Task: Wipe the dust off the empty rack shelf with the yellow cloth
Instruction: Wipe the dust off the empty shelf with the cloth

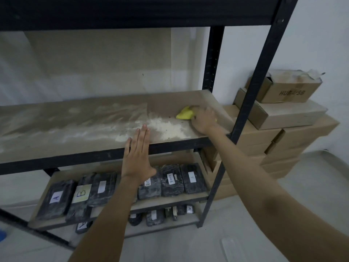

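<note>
- Head view shows your right hand (204, 120) at the far right end of the rack shelf (79, 129), fingers curled over the yellow cloth (185, 114) and grasping it against the board.
- Most of the cloth pokes out to the left of your fingers; the rest is hidden under your palm.
- Your left hand (137, 154) is released, fingers straight and together, with the fingertips over the shelf's front edge; you cannot tell from this angle whether they touch the board.
- A pale patch of dust (166, 129) lies on the shelf between your two hands, and thinner streaks run off to the left.
- Black wrapped packs (192, 177) with white labels, some marked A and B, lie in a row on the lower shelf (170, 200).
- Stacked cardboard boxes (289, 114) stand just beside the rack on the right, against the white wall.
</note>
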